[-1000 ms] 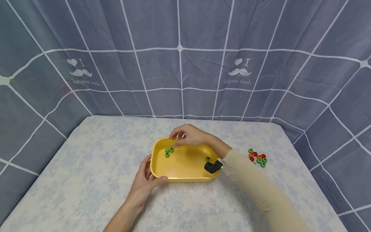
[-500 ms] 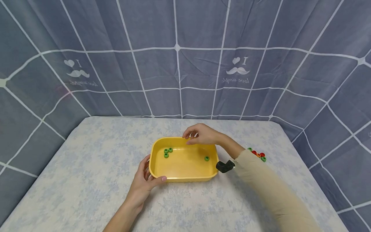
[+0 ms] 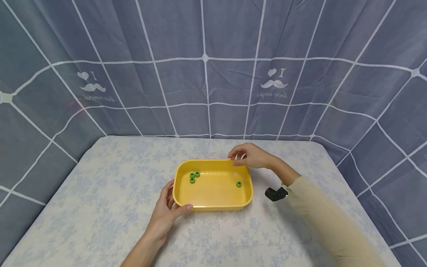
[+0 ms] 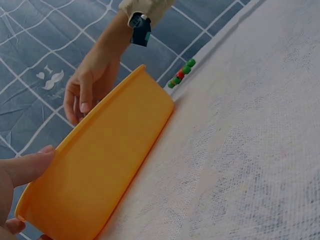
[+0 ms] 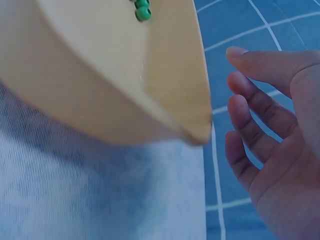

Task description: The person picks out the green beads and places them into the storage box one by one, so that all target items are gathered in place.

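A yellow plastic tray (image 3: 213, 191) sits on the table. Three green beads (image 3: 192, 180) are grouped at its left, and a lone green bead (image 3: 238, 184) lies near its right end. My left hand (image 3: 163, 214) grips the front left corner, its thumb over the rim and its fingers round the side. Above the tray's back right rim hovers my right hand (image 3: 253, 155). Seen in the right wrist view, the right hand (image 5: 285, 160) has loosely bent fingers, apart from the tray wall, with nothing between them.
Several green, red and orange beads (image 4: 180, 75) lie on the table beyond the tray in the left wrist view; the right sleeve (image 3: 320, 215) hides them in the head view. A patterned cloth covers the table (image 3: 133, 167). Behind hangs a blue-grey curtain (image 3: 230, 81) with white lines.
My right hand has moved to the right, from over the tray's back middle to its back right corner. The left hand keeps its grip, and the beads in the tray stay put.
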### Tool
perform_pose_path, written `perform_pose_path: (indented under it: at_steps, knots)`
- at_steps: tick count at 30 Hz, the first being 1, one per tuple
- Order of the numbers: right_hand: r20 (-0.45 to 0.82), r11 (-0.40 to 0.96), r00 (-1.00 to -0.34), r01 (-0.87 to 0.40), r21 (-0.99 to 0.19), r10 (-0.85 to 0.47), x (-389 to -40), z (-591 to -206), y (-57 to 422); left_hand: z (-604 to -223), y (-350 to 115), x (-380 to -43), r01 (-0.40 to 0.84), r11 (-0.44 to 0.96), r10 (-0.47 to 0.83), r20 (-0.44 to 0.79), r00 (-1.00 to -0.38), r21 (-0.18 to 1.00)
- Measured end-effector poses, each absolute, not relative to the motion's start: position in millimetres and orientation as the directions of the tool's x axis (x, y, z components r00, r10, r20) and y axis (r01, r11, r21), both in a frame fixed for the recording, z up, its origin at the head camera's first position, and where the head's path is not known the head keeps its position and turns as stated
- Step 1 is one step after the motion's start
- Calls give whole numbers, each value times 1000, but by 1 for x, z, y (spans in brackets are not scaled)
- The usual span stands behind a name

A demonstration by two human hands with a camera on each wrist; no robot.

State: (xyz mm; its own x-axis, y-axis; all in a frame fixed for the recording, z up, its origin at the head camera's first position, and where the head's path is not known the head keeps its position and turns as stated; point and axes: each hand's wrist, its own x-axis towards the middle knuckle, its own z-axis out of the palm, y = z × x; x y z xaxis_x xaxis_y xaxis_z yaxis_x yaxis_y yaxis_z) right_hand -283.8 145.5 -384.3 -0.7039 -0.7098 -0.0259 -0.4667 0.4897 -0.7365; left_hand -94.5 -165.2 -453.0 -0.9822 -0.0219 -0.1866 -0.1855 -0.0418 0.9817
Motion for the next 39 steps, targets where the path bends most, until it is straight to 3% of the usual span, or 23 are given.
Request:
perform_pose_path:
  at_steps: [25,39]
  knots:
    - [-39,599,-847,-342,-724,-530,-272,-391,261,-453,-163,-93,-182,-29,-26,-183,-983,983]
    - [-103,638,-904,-208,-741,-415,-251,-407,326,-455,-163,-93,-177,-33,-32,-178,-983,984]
